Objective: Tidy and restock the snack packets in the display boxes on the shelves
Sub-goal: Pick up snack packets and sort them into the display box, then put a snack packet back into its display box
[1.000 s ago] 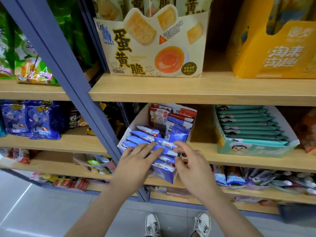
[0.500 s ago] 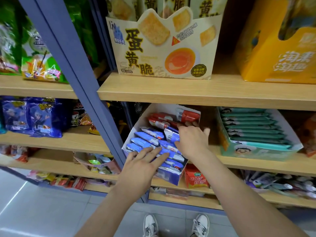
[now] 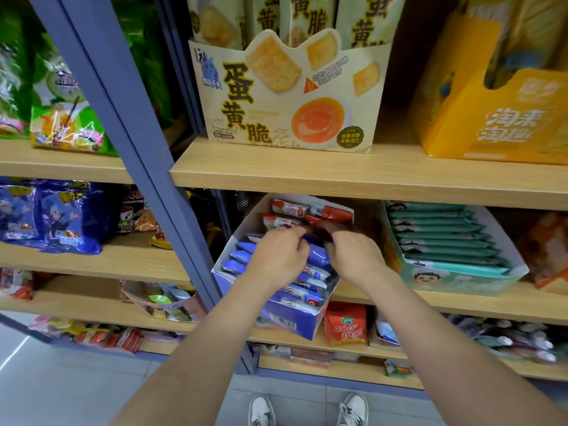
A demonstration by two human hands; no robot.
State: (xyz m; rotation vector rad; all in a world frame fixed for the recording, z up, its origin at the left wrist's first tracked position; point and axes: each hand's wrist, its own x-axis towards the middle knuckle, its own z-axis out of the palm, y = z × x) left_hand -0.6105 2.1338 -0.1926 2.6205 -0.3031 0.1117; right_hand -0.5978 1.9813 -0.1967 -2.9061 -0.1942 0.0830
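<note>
- Reaching into the display box (image 3: pixel 285 321) on the middle shelf (image 3: pixel 430 305), the left hand (image 3: pixel 278 256) and right hand (image 3: pixel 353 253) sit knuckles-up, side by side and almost touching, where blue packets (image 3: pixel 242 256) meet red packets (image 3: pixel 332 212).
- Both hands' fingers curl down among the packets. Their tips are hidden behind the knuckles and blurred, so I cannot tell whether either grips a packet.
- Forearms cover the box's middle rows.
- The box's near end juts past the shelf edge, with a blue post (image 3: pixel 147 179) just left, a teal box (image 3: pixel 461 281) near on the right, and the upper shelf (image 3: pixel 307 173) close above.
</note>
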